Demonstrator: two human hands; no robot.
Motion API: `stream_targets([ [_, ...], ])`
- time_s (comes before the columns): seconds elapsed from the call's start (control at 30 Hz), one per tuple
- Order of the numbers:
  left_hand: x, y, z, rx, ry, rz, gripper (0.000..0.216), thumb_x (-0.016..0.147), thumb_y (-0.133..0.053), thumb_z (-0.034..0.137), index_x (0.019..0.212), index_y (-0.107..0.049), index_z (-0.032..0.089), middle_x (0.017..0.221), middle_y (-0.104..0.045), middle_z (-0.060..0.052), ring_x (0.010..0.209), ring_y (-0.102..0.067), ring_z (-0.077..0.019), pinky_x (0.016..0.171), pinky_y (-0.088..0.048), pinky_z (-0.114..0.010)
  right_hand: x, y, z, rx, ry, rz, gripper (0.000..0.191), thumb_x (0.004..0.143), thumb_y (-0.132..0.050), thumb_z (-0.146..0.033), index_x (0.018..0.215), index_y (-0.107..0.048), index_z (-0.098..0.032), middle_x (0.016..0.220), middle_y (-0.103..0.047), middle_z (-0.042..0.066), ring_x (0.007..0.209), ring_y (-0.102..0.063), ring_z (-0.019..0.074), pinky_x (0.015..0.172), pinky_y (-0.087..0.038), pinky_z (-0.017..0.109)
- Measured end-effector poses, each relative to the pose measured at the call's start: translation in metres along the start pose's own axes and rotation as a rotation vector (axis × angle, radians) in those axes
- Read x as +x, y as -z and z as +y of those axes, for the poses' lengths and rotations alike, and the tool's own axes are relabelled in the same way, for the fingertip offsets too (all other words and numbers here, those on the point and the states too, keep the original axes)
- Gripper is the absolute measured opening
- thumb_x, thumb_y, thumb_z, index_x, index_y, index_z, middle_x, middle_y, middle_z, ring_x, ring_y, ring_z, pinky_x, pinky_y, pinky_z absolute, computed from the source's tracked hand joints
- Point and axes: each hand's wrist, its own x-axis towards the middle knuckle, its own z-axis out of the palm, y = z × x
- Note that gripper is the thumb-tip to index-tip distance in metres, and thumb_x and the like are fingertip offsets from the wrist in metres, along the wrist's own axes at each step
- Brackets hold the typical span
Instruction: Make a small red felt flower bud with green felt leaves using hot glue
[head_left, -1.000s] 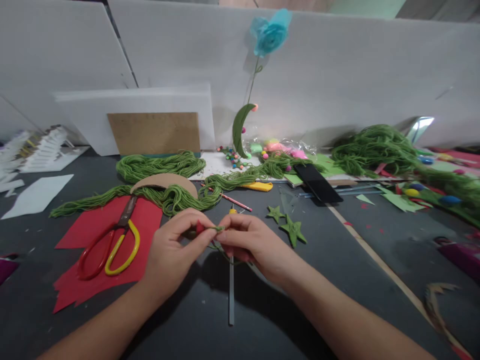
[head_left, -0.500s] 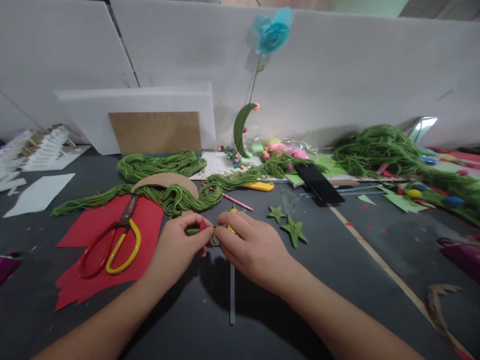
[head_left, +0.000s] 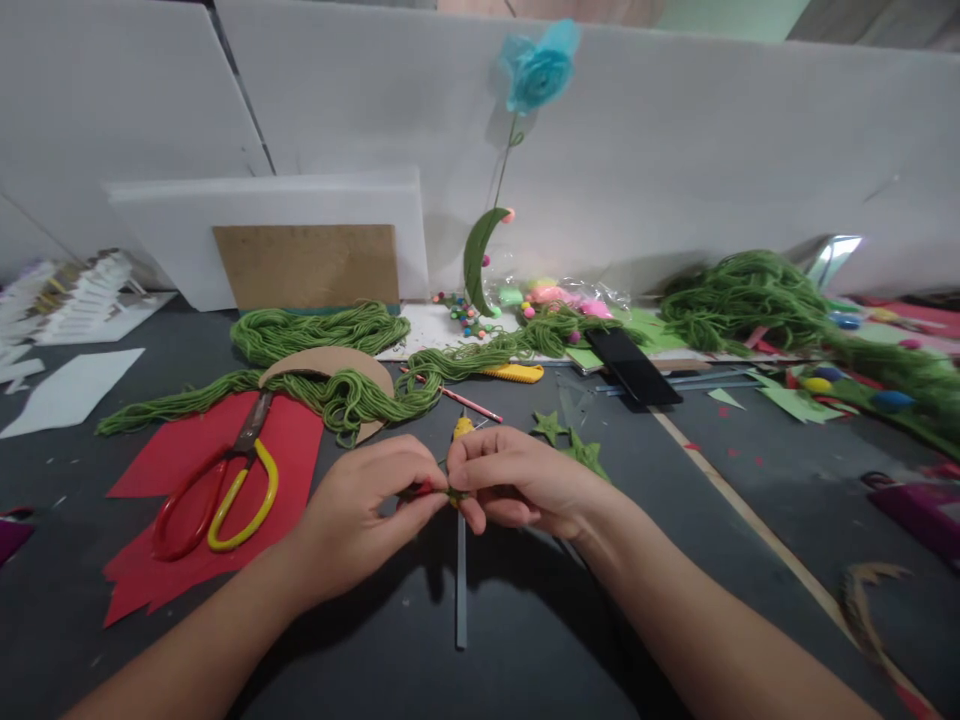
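Observation:
My left hand (head_left: 375,505) pinches a small red piece (head_left: 424,487) with green yarn on it, thumb against fingers. Close against it, my right hand (head_left: 517,475) has its fingertips pinched on the green yarn (head_left: 454,494) at the piece's right end. The fingers hide most of the piece. Below the hands lies a slim tool (head_left: 461,590), its yellow part showing above them and a grey strip below. Two green yarn-covered stars (head_left: 550,428) rest just beyond my right hand, one partly covered by it.
Scissors (head_left: 244,465) with red and yellow handles lie on red paper (head_left: 300,480) at left. Green yarn (head_left: 322,330) and a cardboard crescent (head_left: 330,365) lie behind. A black phone (head_left: 634,368), pencil (head_left: 472,402) and yellow cutter (head_left: 514,373) are farther back. A blue flower (head_left: 540,75) stands upright.
My right hand has turned so its palm side and curled fingers show, and both hands have come slightly lower. The red piece is now more covered by my fingers.

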Motion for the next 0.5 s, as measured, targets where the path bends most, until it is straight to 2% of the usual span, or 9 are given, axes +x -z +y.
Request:
stream_targets([
  [0.2,-0.006,-0.002,0.002,-0.025,-0.031,0.158,0.01,0.077,-0.058,0.008,0.077,-0.061,0.017,0.073,-0.064,-0.002,0.068,-0.06,-0.0119,0.061,-0.047,-0.021,0.004,-0.006,0.005,0.232,0.001,-0.11,0.013,0.073,-0.057,-0.021,0.063,-0.055,-0.013,0.045,-0.062,-0.001,0.023,-0.022,0.0,0.024,-0.012,0.012],
  [0.33,-0.009,-0.009,0.004,-0.037,0.016,0.305,0.009,0.077,-0.059,0.011,0.076,-0.061,0.019,0.072,-0.065,-0.002,0.069,-0.06,-0.0137,0.063,-0.049,-0.024,0.003,-0.011,0.005,0.179,0.039,-0.031,0.012,0.075,-0.058,-0.022,0.066,-0.057,-0.013,0.045,-0.061,-0.002,0.026,-0.029,0.0005,0.028,-0.015,0.012],
  [0.43,-0.009,-0.011,0.005,-0.073,0.142,0.378,0.01,0.076,-0.059,0.011,0.071,-0.062,0.02,0.072,-0.065,-0.001,0.071,-0.06,-0.014,0.064,-0.049,-0.025,0.002,-0.014,0.005,0.039,0.057,0.075,0.011,0.075,-0.059,-0.022,0.069,-0.058,-0.014,0.045,-0.059,-0.003,0.03,-0.031,0.0009,0.031,-0.016,0.013],
  [0.5,-0.007,-0.012,0.005,-0.169,0.312,0.406,0.008,0.076,-0.06,0.014,0.07,-0.062,0.019,0.077,-0.067,-0.002,0.067,-0.06,-0.0129,0.059,-0.05,-0.023,0.003,-0.015,0.005,-0.079,0.088,0.14,0.012,0.075,-0.061,-0.025,0.07,-0.059,-0.014,0.045,-0.056,-0.005,0.033,-0.033,0.0017,0.033,-0.017,0.014],
])
